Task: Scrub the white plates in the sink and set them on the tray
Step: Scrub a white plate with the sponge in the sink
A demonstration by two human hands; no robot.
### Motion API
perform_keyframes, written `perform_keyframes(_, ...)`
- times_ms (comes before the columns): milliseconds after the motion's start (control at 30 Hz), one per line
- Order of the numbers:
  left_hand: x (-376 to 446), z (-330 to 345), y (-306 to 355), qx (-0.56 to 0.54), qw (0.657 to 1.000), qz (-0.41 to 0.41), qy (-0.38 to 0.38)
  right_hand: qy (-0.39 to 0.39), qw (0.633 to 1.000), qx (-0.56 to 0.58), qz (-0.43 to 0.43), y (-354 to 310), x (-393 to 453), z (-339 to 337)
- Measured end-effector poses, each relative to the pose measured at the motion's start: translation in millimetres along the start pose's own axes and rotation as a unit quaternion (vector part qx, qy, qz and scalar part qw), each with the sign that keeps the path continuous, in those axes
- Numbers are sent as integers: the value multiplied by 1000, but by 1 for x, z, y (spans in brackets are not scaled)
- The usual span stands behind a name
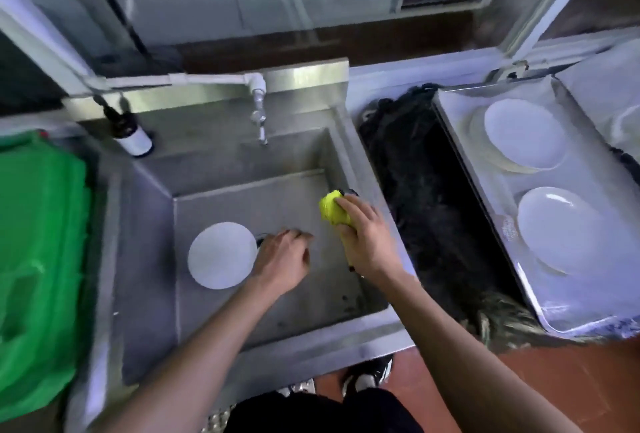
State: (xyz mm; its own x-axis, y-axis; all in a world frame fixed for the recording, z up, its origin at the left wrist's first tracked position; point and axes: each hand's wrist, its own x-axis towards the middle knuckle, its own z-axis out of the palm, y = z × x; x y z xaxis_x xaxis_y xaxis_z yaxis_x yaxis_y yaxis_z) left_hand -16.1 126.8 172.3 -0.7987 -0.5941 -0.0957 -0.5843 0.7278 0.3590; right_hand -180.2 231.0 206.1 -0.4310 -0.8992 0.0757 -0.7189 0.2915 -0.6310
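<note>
From the head view, the right hand (367,238) grips a yellow scrub sponge (333,208). The left hand (284,261), fingers loosely curled and holding nothing, hovers just right of the last white plate (221,255) in the sink (242,155). Likely next: lift that plate for scrubbing; the tray (588,294), well right of both hands, holds stacked plates.

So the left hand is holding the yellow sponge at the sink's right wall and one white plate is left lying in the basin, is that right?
Not quite: the head view shows the right hand holding the yellow sponge at the right wall of the sink. The left hand holds nothing and sits beside the plate. The rest stands: one white plate lies in the basin.
</note>
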Motion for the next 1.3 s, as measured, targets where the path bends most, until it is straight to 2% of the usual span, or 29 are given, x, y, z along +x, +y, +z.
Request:
perform_keyframes(233,-52,-9,-110,-20,991,-131,-34,-89,994,-48,-35,-75,23,92)
perform_keyframes(400,-75,2,-163,-76,967,-239,-35,-122,989,-53,-69,-95,28,139)
perform_keyframes(667,-90,39,-221,-142,921,-363,1,-211,974,-45,-64,-88,55,211)
perform_keyframes(933,-87,103,-258,-144,905,-400,-15,-239,968,-11,-76,-65,83,280)
perform_keyframes(1133,-71,144,-282,-260,836,-482,35,-275,956,2,-107,-43,94,314)
perform_keyframes(1300,-58,168,-296,-279,811,-514,30,-279,956,19,-89,-31,94,328)
